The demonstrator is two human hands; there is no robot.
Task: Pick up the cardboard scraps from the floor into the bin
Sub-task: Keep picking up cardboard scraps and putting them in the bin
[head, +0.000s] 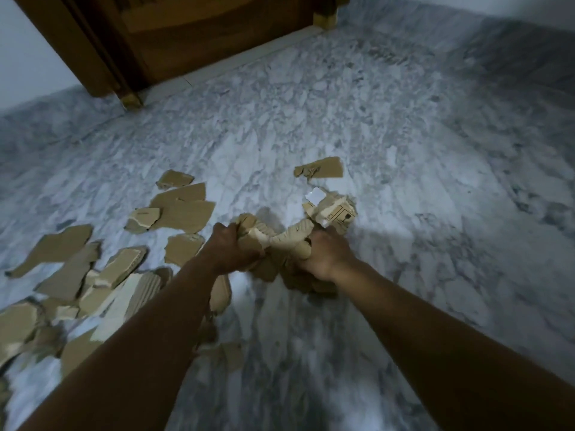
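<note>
We noted bundle of cardboard scraps (289,241) low over marble floor (404,135), clutched between both hands. At its left end, left hand (228,248) curled round it; at right end, right hand (326,258) gripped likewise, fingertips seemingly tucked under, blur hiding them. Many loose scraps (71,275) lay scattered on floor at left, lone scrap (323,168) farther out, wooden door (202,42) beyond

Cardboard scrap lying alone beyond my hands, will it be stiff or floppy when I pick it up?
The lone scrap probably stays fairly stiff: it lies flat, unbent. Likely light, being small and thin. Flush on the smooth marble floor, it may slide before an edge lifts; its torn left end could flex.
</note>
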